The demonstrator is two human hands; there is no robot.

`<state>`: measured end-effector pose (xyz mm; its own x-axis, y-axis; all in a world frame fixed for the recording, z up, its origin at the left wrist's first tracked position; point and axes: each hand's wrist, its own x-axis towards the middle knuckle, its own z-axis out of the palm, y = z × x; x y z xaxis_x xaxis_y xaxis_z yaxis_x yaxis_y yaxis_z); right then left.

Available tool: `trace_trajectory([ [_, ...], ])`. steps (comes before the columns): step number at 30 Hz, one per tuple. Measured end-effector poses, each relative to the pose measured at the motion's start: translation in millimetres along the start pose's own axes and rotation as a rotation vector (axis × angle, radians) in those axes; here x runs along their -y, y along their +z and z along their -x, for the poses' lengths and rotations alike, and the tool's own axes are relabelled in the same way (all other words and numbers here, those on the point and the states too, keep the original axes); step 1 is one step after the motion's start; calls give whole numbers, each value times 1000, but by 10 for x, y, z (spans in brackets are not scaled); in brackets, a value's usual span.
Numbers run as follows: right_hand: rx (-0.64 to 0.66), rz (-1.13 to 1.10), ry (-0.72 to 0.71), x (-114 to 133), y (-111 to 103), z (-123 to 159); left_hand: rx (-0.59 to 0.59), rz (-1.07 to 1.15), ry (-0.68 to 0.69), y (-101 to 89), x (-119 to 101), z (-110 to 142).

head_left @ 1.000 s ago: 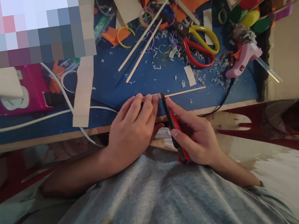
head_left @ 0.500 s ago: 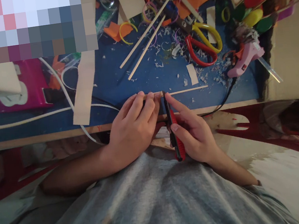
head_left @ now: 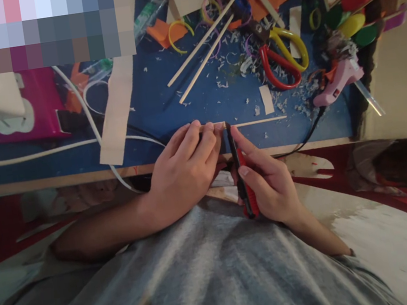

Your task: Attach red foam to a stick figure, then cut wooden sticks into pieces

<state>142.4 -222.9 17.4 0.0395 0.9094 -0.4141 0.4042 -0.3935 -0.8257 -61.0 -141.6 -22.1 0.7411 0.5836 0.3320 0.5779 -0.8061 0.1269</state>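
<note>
Near the table's front edge, my left hand (head_left: 187,170) presses a thin wooden stick (head_left: 260,122) down with its fingertips. A short pale strip shows along the stick at those fingertips. My right hand (head_left: 268,179) is closed round a red and black utility knife (head_left: 243,182), its index finger stretched along the tool. The knife's tip rests against the stick just right of my left fingers. The stick's thin end runs out to the right across the blue tabletop. Under my left hand the rest of it is hidden.
Two more wooden sticks (head_left: 206,46) lie behind my hands. Scissors (head_left: 283,60) with red and yellow handles, a pink glue gun (head_left: 340,84) and paper scraps are at the right. A cardboard strip (head_left: 117,114), white cable (head_left: 87,110) and magenta box (head_left: 44,109) lie left.
The whole view has shifted slightly, so the table items appear a little further right and higher. Both hands keep their hold, with the knife still at the stick.
</note>
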Motion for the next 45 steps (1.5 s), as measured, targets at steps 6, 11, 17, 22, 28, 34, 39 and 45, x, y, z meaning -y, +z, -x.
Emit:
trace_trajectory([
  [6, -9, -33, 32, 46, 10, -24, 18, 68, -15, 11, 7, 4],
  [11, -23, 38, 8, 50, 5, -39, 4, 35, 4, 4, 21, -19],
  [17, -68, -50, -126, -62, 82, -5, -71, 12, 19, 14, 18, -33],
  [22, -72, -100, -92, -87, 92, 13, -55, 6, 12, 12, 18, -25],
  [28, -77, -103, -81, -123, 79, 28, -38, 23, 13, 21, 24, -12],
  [34, -117, -31, -117, -97, 61, -17, -46, 11, 28, 16, 35, -14],
  [39, -90, -54, -99, -49, 80, -6, -53, -14, 33, 11, 34, -23],
  [45, -83, -81, -102, -1, 120, 50, -38, 66, 13, 34, 29, -2],
])
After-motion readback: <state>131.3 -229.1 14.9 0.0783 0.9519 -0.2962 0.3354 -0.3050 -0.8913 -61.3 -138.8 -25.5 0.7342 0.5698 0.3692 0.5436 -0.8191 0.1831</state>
